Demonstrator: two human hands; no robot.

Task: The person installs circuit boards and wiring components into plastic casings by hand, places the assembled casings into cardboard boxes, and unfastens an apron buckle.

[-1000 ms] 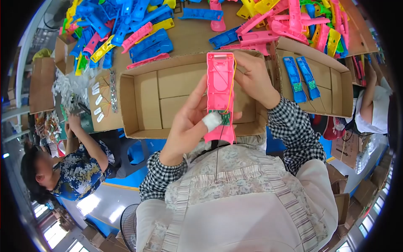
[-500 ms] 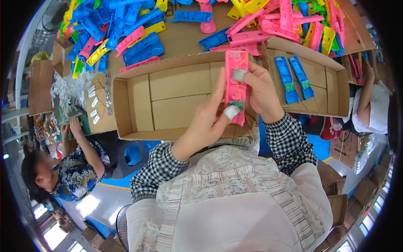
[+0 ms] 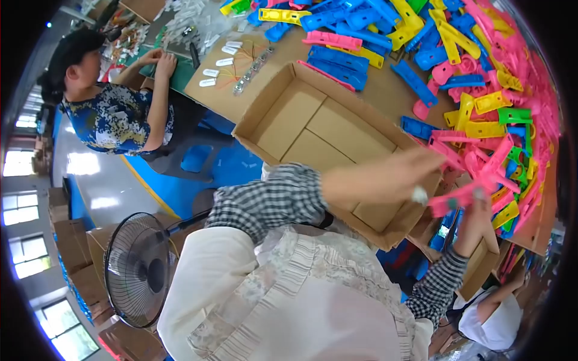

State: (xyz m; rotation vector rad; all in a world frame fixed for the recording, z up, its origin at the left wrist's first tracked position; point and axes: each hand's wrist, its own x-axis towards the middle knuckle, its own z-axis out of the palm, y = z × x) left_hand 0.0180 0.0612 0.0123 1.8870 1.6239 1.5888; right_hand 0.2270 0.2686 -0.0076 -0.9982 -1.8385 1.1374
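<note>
The pink piece (image 3: 453,201) is pinched by the right hand (image 3: 474,222), likely for steadiness, while the left hand (image 3: 385,177) is spread out, any touch too blurred to tell.

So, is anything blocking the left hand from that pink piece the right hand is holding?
Nothing visible stands between the left hand and the pink piece. The right hand grips it farther along, leaving the end nearer the left hand uncovered. Motion blur hides whether they touch.
</note>
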